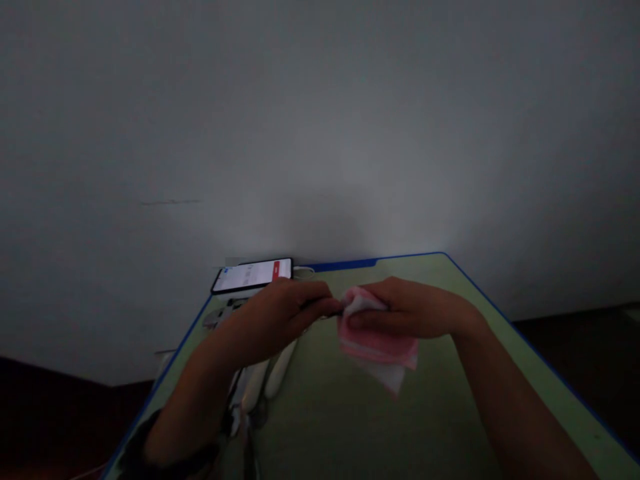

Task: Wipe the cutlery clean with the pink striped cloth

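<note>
My left hand (300, 308) is closed, its thumb and fingers pinching one end of a thin, dark, shiny piece (338, 312) whose kind I cannot make out. At its other end my right hand (400, 308) grips a pink and white cloth (377, 343), folded around the piece. The cloth's loose corner hangs down over the table. Both hands are above the tabletop, close together. Under my left forearm lie utensils with cream handles (281, 369), partly hidden.
A light green table (350, 427) with a blue edge stands against a grey wall (320, 120). At its far left rests a phone (253, 275) with a lit screen and a white cable (305, 270). Dim metal items (220, 313) lie just in front of the phone.
</note>
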`<move>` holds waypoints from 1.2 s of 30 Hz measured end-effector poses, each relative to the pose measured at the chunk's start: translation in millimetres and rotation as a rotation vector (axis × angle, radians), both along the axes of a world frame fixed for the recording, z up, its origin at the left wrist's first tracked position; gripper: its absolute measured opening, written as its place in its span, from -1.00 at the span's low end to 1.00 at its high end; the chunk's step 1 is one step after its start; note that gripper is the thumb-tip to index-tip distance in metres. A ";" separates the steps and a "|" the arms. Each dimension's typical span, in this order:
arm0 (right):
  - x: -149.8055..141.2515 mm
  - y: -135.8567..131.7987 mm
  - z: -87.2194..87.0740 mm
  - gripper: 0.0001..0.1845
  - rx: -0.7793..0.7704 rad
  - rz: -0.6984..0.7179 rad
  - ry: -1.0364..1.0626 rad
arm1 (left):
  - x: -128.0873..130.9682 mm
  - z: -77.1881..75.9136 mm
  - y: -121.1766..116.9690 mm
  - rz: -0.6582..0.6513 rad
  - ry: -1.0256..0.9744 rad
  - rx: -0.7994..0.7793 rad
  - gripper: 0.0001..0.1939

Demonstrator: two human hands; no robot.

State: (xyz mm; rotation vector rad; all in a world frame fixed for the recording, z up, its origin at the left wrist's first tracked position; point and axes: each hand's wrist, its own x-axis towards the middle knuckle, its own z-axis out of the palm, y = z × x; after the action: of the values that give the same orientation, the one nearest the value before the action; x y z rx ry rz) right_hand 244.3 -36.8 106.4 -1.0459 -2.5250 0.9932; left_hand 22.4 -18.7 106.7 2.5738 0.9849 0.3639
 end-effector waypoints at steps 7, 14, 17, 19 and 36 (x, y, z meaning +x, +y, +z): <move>11.6 4.4 -7.4 -0.63 0.013 -0.039 0.005 | -21.5 -16.4 19.8 0.097 -0.008 -0.147 -0.60; 12.3 1.1 2.0 -0.68 0.275 -0.206 -0.051 | -14.5 -17.0 15.3 0.106 -0.062 -0.349 -0.50; 11.1 -0.6 3.4 -0.72 0.259 -0.194 -0.074 | -7.8 -9.0 6.9 0.142 -0.035 -0.281 -0.56; 9.1 -1.2 2.2 -0.71 0.210 -0.148 -0.096 | -2.0 -4.2 -0.2 0.107 -0.032 -0.251 -0.60; 14.0 2.4 -4.2 -0.75 0.016 0.046 0.006 | 15.9 -1.1 -24.2 0.026 -0.033 -0.045 -0.77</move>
State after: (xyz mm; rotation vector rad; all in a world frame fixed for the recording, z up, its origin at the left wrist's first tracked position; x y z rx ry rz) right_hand 258.3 -34.4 102.2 -0.9836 -2.5580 0.9856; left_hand 38.2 -42.9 105.5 2.5090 1.0041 0.3857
